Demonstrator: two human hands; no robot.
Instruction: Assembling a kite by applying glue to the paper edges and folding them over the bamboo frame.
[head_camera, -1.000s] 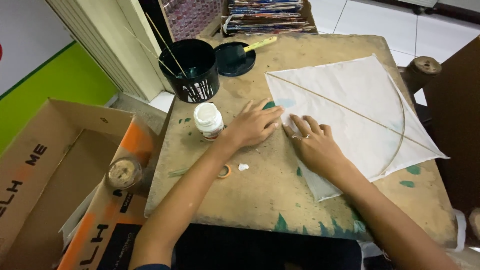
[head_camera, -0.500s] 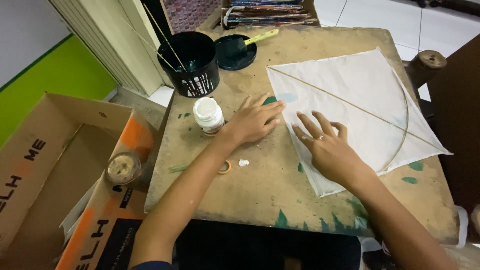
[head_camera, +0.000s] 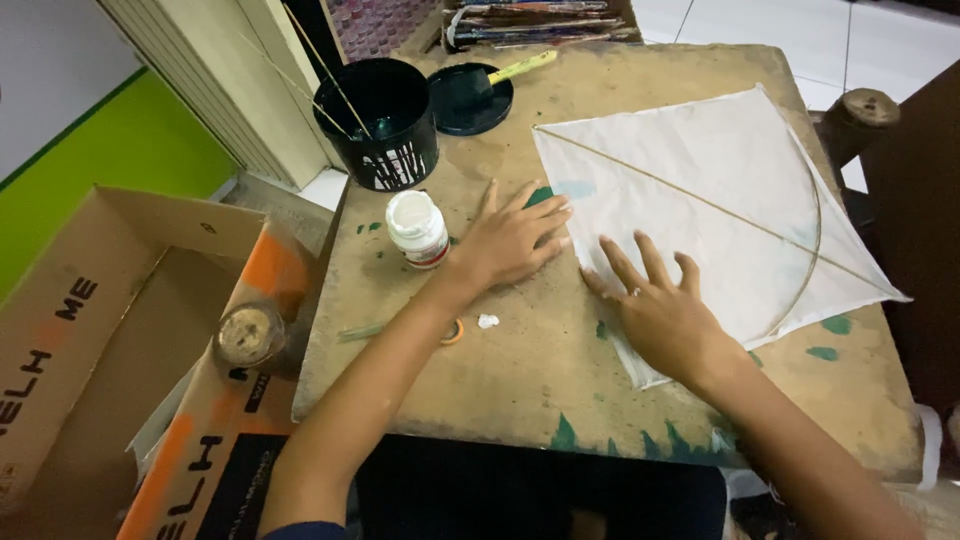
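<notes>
A white paper kite (head_camera: 730, 190) with thin stick spars lies flat on a worn, paint-stained wooden table (head_camera: 520, 370). My left hand (head_camera: 510, 240) rests palm down with spread fingers at the kite's left corner. My right hand (head_camera: 660, 310) presses flat on the kite's lower left edge, fingers apart. A small white glue bottle (head_camera: 418, 228) stands just left of my left hand. Neither hand holds anything.
A black pot (head_camera: 385, 125) with thin sticks and a round black lid (head_camera: 470, 98) with a yellow-handled brush stand at the table's far edge. An open cardboard box (head_camera: 110, 330) and a spool (head_camera: 250, 335) sit to the left. A small white scrap (head_camera: 487, 321) lies near the front.
My right hand has slid down along the kite's lower left edge, toward me. My left hand has stayed at the corner.
</notes>
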